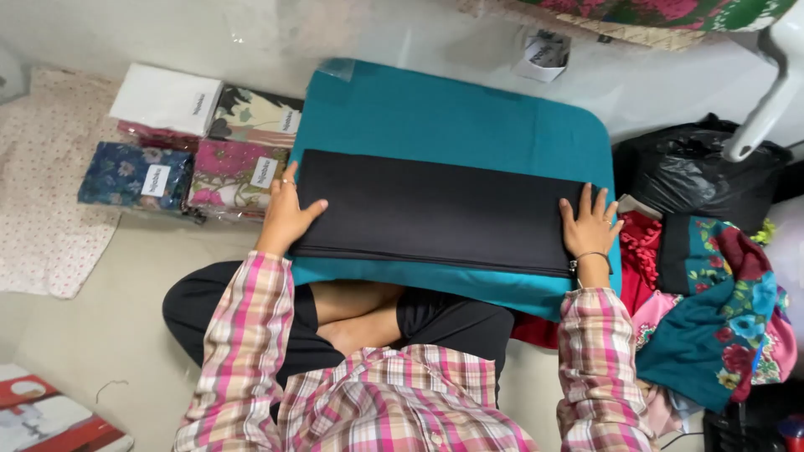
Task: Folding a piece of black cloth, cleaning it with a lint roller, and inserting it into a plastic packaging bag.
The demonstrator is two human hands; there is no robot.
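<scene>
Head view, black cloth (435,213) spanning left hand (287,219), right hand (590,224)

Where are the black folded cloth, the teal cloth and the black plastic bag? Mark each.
black folded cloth (435,209), head view, middle of its top.
teal cloth (452,117), head view, bare upper part.
black plastic bag (695,180), head view, its front.

Both hands flat, palms down — left hand (287,219), right hand (590,227).

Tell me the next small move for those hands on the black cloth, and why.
Probably fold one end over toward the other. The left hand and right hand lie flat on opposite ends of the folded black cloth, which lies as a long smooth strip on the teal board.
</scene>
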